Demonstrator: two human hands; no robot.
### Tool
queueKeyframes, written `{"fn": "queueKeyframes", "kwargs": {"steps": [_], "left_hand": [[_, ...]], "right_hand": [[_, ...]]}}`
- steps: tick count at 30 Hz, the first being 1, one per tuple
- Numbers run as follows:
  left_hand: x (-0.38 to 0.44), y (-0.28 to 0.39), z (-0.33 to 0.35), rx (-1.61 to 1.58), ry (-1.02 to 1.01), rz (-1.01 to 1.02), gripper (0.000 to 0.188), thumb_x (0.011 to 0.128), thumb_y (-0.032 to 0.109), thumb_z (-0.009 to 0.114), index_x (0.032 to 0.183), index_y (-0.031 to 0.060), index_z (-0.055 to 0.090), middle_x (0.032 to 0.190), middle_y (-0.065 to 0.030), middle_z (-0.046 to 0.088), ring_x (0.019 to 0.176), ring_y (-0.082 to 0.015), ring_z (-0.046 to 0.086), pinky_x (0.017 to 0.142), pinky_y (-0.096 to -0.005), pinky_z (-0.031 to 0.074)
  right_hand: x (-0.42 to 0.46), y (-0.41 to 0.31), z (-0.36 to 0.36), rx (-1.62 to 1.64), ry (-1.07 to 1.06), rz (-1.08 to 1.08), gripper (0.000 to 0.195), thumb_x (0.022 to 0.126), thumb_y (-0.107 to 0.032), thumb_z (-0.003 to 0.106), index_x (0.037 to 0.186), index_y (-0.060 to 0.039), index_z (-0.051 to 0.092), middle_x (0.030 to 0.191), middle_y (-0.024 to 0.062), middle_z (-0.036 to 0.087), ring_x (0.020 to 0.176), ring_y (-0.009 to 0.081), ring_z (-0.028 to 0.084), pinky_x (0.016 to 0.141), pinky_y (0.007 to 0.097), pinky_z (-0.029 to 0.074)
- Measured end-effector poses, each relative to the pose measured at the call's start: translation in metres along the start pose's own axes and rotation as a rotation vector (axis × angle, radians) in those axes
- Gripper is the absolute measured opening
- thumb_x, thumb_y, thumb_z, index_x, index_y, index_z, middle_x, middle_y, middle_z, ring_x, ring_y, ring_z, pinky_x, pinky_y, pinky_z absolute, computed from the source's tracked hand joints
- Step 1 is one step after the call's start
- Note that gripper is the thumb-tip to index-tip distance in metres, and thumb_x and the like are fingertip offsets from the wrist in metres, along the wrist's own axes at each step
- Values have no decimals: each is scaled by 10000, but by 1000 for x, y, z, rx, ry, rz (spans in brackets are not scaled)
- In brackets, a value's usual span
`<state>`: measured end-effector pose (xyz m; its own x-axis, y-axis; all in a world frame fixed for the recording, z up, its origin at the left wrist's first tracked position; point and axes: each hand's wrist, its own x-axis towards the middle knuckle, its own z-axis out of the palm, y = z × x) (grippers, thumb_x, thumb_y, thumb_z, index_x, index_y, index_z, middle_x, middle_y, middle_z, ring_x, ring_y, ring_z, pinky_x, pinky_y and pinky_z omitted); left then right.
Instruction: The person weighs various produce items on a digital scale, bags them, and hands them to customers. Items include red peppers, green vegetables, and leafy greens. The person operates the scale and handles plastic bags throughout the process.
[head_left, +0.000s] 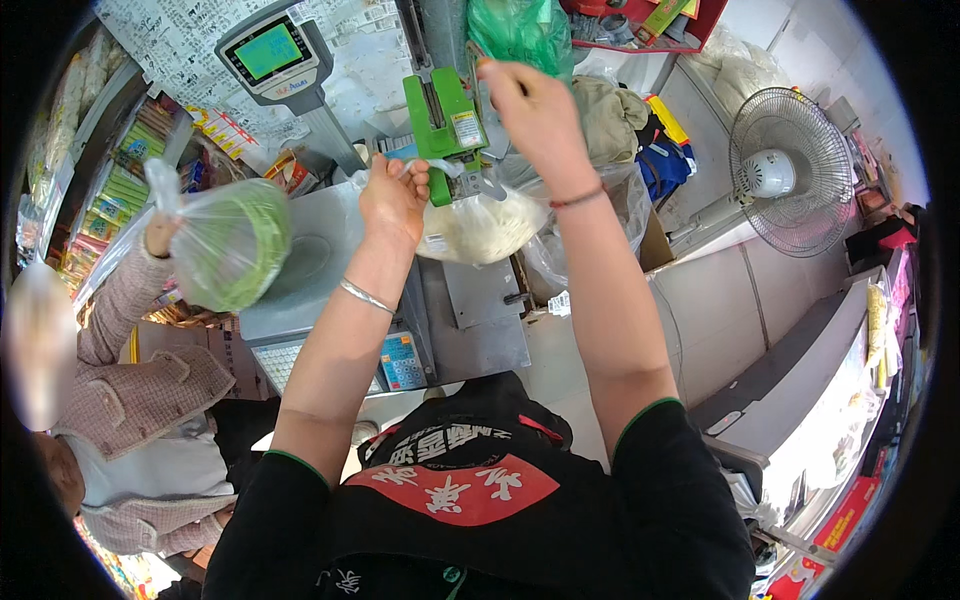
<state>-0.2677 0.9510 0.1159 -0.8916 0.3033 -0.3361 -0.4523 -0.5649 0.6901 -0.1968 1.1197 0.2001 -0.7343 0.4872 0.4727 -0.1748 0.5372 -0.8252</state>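
My left hand (394, 196) grips the twisted neck of a clear plastic bag (480, 229) with pale contents I cannot make out. The bag hangs against the lower end of a green bag-neck sealer (442, 124), its neck drawn across the metal head. My right hand (536, 112) is closed around the lever (475, 64) at the sealer's right side. To the left, another person's hand (159, 232) holds up a knotted clear bag of long green vegetables (236, 244) over the weighing scale's plate (319, 217).
A scale display (270, 56) on a post stands behind the plate, with a blue keypad (405, 360) at the front. A green plastic bag (521, 34) lies beyond the sealer. On the right are a fan (787, 172) and an open cardboard box (656, 244). Packaged goods (120, 184) line the left shelf.
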Motion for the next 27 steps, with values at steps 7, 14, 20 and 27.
{"fn": "queueKeyframes", "kwargs": {"steps": [7, 14, 20, 27], "left_hand": [[-10, -1, -4, -1, -39, -48, 403, 1020, 369, 306, 694, 159, 413, 750, -72, 604, 622, -135, 492, 586, -258, 377], [-21, 12, 8, 543, -252, 38, 414, 992, 432, 370, 758, 108, 480, 754, -87, 638, 637, -142, 554, 612, -291, 439], [-22, -11, 55, 1214, -335, 353, 469, 982, 397, 397, 738, 23, 542, 665, -101, 632, 611, -234, 615, 590, -386, 488], [-89, -34, 39, 624, -767, 383, 385, 984, 333, 418, 760, 39, 528, 675, -116, 623, 622, -182, 621, 580, -340, 498]], "right_hand": [[-90, 8, -2, 90, 25, -59, 149, 873, -115, 600, 798, 13, 606, 634, 134, 544, 548, 197, 510, 544, 307, 417], [-231, 81, -29, 307, -174, 215, 160, 912, -155, 568, 898, -7, 627, 1012, 99, 604, 858, 153, 563, 675, 267, 452], [-179, 49, -62, 414, 118, 130, 296, 982, -255, 426, 1101, -19, 559, 1143, 140, 580, 919, 198, 595, 721, 296, 488], [-285, 136, -40, 566, 280, 961, 234, 931, -261, 478, 1001, -54, 563, 921, 50, 609, 731, 141, 570, 611, 257, 458]]}}
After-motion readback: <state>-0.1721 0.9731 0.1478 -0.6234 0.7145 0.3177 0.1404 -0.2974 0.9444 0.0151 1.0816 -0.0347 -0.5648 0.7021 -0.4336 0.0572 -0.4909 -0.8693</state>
